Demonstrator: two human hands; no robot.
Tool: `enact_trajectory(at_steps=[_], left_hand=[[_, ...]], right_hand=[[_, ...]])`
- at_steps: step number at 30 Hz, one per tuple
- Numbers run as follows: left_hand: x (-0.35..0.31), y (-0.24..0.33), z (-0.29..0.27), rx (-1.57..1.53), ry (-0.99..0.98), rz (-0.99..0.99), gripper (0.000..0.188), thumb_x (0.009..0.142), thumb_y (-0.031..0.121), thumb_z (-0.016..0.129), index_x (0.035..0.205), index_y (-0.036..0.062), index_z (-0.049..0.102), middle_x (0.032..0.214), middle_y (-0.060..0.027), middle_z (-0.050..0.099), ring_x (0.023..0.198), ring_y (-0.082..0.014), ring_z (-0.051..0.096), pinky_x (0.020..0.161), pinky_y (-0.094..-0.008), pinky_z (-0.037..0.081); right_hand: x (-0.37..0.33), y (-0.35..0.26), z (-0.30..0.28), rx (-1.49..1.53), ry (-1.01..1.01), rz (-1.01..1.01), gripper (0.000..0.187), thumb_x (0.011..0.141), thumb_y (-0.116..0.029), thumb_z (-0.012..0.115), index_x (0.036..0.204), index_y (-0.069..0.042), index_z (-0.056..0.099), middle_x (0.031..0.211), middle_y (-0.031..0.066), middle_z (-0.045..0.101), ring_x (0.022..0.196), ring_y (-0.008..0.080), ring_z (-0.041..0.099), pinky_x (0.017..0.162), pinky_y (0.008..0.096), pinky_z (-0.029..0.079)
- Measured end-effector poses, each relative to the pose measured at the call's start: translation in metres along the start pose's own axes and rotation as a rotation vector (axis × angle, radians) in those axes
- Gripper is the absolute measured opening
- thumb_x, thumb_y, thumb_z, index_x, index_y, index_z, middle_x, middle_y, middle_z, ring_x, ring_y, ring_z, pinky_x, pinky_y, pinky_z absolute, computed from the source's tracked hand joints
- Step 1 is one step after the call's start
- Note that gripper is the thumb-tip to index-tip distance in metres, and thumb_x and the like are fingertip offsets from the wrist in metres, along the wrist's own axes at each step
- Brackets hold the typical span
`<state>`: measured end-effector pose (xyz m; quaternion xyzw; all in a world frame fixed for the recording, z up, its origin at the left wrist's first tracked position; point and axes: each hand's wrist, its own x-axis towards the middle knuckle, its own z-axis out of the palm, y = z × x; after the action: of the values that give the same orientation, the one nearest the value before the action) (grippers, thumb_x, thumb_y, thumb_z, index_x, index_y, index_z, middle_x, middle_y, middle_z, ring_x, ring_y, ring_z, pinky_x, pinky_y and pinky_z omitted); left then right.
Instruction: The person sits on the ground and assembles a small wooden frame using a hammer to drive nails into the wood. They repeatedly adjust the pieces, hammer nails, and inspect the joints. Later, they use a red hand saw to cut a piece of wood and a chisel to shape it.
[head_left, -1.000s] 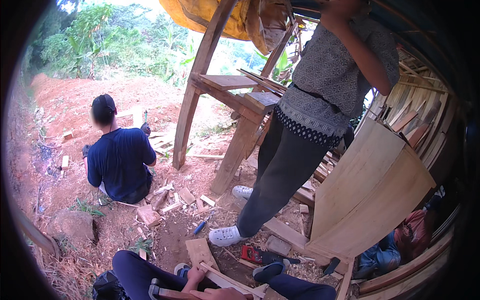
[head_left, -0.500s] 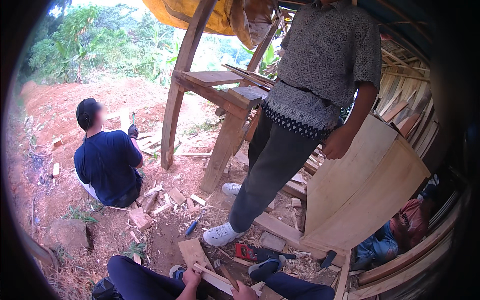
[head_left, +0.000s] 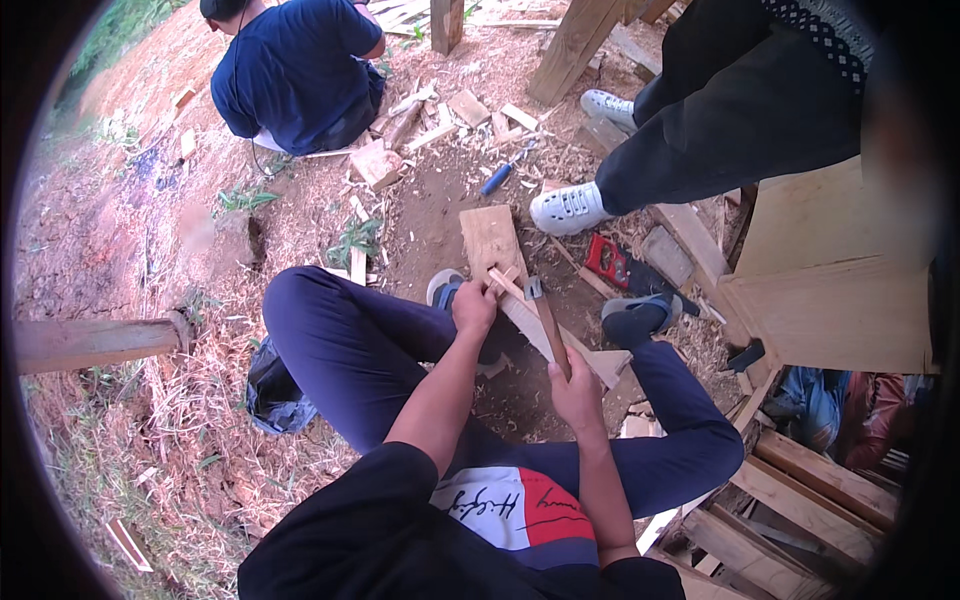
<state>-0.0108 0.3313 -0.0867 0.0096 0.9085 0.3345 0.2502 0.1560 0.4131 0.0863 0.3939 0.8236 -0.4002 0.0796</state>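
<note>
Wooden-handled tool [head_left: 552,332]: metal head up, handle slanting down toward 5 o'clock; all clock positions read from this head.
Right hand [head_left: 577,392]: at 5 o'clock, fingers wrapped around the lower handle.
Left hand [head_left: 474,306]: at 9 o'clock, fingers closed on the near side of a narrow wood strip.
Narrow wood strip [head_left: 508,285]: at 9 o'clock, just beside the metal head; contact between the two cannot be told.
Pale board [head_left: 526,322]: below the strip, running toward 4 to 5 o'clock; passes behind the handle.
Thick plank [head_left: 489,238]: on the ground at 11 o'clock, its near end by the strip.
Blue-handled tool [head_left: 495,180]: on the dirt, farther out at 11 o'clock.
White shoe [head_left: 568,209]: 1 o'clock, worn by a standing person in dark trousers.
Red-and-black tool [head_left: 607,261]: 2 o'clock, on the ground near the shoe.
Dark slipper [head_left: 636,318]: between 3 and 4 o'clock, on the wearer's right foot.
Black bag [head_left: 280,388]: 8 o'clock, beside the wearer's left leg.
Seated co-worker [head_left: 300,78]: between 10 and 11 o'clock, navy shirt, back to the camera.
</note>
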Motion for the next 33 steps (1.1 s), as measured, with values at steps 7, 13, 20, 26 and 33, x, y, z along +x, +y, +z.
enact_trajectory(at_steps=[7,13,20,26,33], left_hand=[[0.01,-0.006,0.001,-0.188,0.193,-0.064,0.026,0.084,0.027,0.063,0.083,0.0012,0.067,0.087,-0.0185,0.066,0.083,-0.0341,0.063,0.077,-0.044,0.049],[0.009,-0.006,0.005,-0.19,0.235,0.005,0.028,0.083,0.028,0.064,0.079,0.0005,0.065,0.082,-0.0181,0.066,0.081,-0.0329,0.064,0.075,-0.0436,0.049],[0.009,-0.007,0.006,-0.31,0.206,-0.037,0.026,0.082,0.027,0.065,0.077,0.0018,0.065,0.078,-0.0161,0.066,0.076,-0.0314,0.064,0.072,-0.0415,0.049],[0.013,-0.014,0.009,-0.311,0.203,-0.038,0.025,0.083,0.027,0.065,0.08,0.002,0.065,0.076,-0.0149,0.066,0.073,-0.0297,0.064,0.07,-0.0402,0.049],[0.014,-0.002,-0.006,-0.366,0.175,-0.105,0.028,0.086,0.031,0.064,0.086,0.0036,0.07,0.073,-0.0103,0.069,0.069,-0.0196,0.066,0.071,-0.0336,0.05]], right_hand=[[0.002,0.006,0.016,0.199,-0.037,0.106,0.038,0.094,-0.025,0.05,0.128,-0.007,0.048,0.091,0.0208,0.066,0.092,0.0391,0.064,0.08,0.0453,0.048],[0.005,0.006,0.023,0.138,-0.033,0.046,0.042,0.095,-0.024,0.048,0.133,-0.007,0.046,0.101,0.025,0.064,0.097,0.0422,0.062,0.083,0.0466,0.048],[0.008,0.001,0.026,-0.007,-0.018,0.055,0.045,0.095,-0.024,0.048,0.135,-0.005,0.043,0.106,0.0275,0.062,0.1,0.0442,0.06,0.085,0.0498,0.047],[0.011,-0.005,0.024,-0.075,-0.018,0.041,0.044,0.094,-0.025,0.047,0.134,-0.006,0.045,0.102,0.0288,0.063,0.096,0.0449,0.06,0.084,0.0511,0.047],[0.02,0.003,0.025,-0.031,-0.054,0.127,0.043,0.094,-0.025,0.048,0.133,-0.009,0.046,0.102,0.0266,0.063,0.099,0.0446,0.06,0.084,0.0499,0.046]])
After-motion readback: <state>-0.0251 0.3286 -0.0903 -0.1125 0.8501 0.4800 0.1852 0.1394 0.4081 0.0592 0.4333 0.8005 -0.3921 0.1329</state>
